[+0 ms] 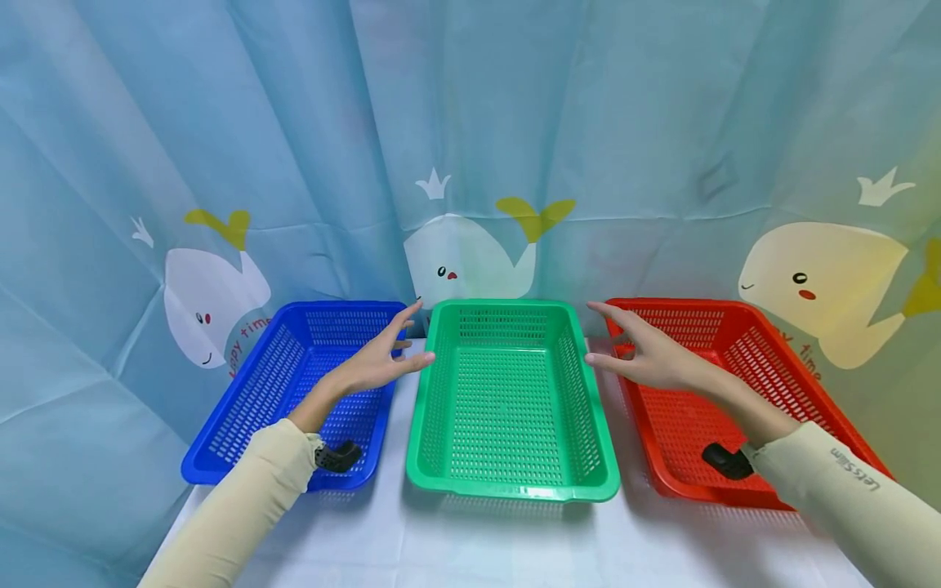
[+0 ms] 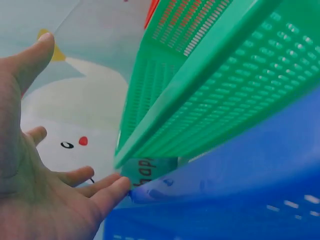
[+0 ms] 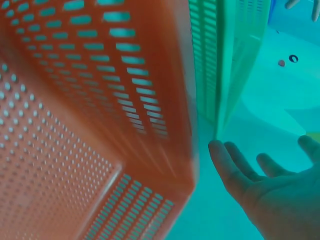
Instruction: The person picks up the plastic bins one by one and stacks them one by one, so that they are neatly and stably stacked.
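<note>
A green plastic basket point(image 1: 503, 416) with slotted walls and nothing in it sits in the middle, between a blue basket point(image 1: 197, 465) and a red basket point(image 1: 654, 461). Over the blue basket's right side, my left hand point(image 1: 376, 361) spreads its fingers, its thumb tip close to the green basket's left rim. My right hand point(image 1: 654, 353) is above the red basket's left side, fingers apart, thumb towards the green basket's right rim. Neither hand holds anything. Both wrist views show spread fingers near the baskets' edges; whether a fingertip touches a rim, I cannot tell.
All three baskets stand in a row on a white-covered table point(image 1: 507, 547). Close behind them hangs a blue curtain point(image 1: 500, 106) printed with whales. A black wrist device point(image 1: 340, 457) is at the left sleeve, another black device point(image 1: 726, 461) at the right.
</note>
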The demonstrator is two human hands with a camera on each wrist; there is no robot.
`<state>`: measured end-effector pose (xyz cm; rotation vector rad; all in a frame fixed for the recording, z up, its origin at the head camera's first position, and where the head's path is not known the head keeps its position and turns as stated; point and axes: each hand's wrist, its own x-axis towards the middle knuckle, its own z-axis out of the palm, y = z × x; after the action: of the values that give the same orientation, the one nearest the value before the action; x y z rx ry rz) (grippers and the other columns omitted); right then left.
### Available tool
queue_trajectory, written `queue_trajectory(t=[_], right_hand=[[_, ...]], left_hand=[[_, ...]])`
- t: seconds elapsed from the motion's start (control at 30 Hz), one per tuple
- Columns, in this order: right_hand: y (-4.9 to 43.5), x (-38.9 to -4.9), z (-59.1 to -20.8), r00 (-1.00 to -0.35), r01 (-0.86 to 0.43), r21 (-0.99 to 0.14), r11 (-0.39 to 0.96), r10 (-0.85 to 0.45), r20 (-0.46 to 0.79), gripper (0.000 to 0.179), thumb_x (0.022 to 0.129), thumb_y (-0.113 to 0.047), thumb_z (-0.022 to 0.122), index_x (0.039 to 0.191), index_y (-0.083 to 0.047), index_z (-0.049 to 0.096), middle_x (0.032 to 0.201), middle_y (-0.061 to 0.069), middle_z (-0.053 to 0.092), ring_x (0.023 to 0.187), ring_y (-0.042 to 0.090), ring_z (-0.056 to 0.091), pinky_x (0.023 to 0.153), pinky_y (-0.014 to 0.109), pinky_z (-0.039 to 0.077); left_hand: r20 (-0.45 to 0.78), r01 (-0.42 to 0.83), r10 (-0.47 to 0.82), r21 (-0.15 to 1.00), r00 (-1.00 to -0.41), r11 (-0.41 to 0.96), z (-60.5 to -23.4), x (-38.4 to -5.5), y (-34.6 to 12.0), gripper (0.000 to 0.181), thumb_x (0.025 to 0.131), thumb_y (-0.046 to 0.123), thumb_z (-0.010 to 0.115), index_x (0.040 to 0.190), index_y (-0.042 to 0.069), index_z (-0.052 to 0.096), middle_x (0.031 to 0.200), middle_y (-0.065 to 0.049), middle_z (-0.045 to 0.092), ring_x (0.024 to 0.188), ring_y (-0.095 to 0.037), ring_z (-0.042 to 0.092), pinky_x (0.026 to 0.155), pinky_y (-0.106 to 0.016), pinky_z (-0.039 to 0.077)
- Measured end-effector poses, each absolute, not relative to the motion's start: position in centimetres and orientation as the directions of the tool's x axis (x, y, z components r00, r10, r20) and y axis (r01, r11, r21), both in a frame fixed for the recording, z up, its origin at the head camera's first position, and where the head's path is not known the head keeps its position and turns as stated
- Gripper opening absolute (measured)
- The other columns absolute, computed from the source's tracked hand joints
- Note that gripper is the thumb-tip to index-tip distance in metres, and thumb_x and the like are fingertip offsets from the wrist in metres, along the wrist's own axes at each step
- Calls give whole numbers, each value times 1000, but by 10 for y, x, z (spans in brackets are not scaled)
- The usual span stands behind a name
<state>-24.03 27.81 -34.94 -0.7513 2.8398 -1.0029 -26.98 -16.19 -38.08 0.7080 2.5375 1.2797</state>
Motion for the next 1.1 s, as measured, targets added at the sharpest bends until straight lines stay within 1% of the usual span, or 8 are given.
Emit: queue_trajectory(t=[0.07,0.23,0.4,0.53,0.63,0.73,0.9,1.1], right_hand=[[277,-240,-352,-884,-418,-622,662,-455,110,85,99,-37,71,164,-14,22,164,18,26,136,41,42,98,61,51],[274,-238,-356,-901,-334,-706,625,-432,43,85,99,-38,70,165,-19,19,161,19,30,128,43,53,90,51,58],[272,-236,-358,-911,-238,-778,582,-411,-29,86,99,-37,70,164,-15,18,158,25,32,120,43,60,85,45,60],[272,-238,-362,-901,-157,-831,534,-423,-101,87,99,-31,71,163,-8,17,158,31,28,103,35,70,83,45,62],[272,-239,-365,-891,-105,-854,509,-430,-147,87,99,-27,72,162,-5,16,157,35,25,94,31,72,83,47,62],[272,-239,-368,-883,-70,-863,501,-433,-180,87,97,-25,74,161,-4,19,155,36,28,96,31,70,84,50,61],[271,-240,-369,-869,-32,-870,492,-444,-219,85,95,-22,77,160,-4,24,152,34,32,100,33,67,85,54,60],[270,-240,-371,-857,-13,-870,493,-454,-245,86,93,-18,78,159,-2,25,149,33,34,93,32,70,84,56,60]], left_hand=[[-7,290,505,811,-863,507,-380,-269,-160,92,99,53,63,164,42,0,168,-19,13,147,-48,32,108,-69,38],[-80,190,496,862,-865,471,-380,-269,-156,94,98,48,67,163,46,0,168,-19,12,146,-47,35,108,-66,41],[-137,102,494,899,-859,426,-381,-269,-154,102,96,34,76,165,37,1,167,-22,13,140,-46,45,108,-61,43],[-178,24,505,930,-845,368,-385,-269,-153,106,92,17,80,166,31,5,167,-22,14,133,-45,52,100,-54,52],[-197,-27,519,948,-832,317,-388,-271,-151,105,91,5,79,166,25,9,165,-22,19,119,-43,63,90,-50,59],[-217,-61,524,953,-824,298,-390,-272,-151,102,90,-2,77,166,21,12,158,-25,26,103,-38,71,84,-49,61],[-263,-86,507,934,-821,345,-392,-272,-150,97,90,-4,75,165,19,19,148,-28,33,92,-31,73,82,-49,61],[-296,-108,489,921,-821,375,-393,-273,-148,92,89,-6,76,163,15,26,137,-26,38,86,-28,72,80,-47,62]])
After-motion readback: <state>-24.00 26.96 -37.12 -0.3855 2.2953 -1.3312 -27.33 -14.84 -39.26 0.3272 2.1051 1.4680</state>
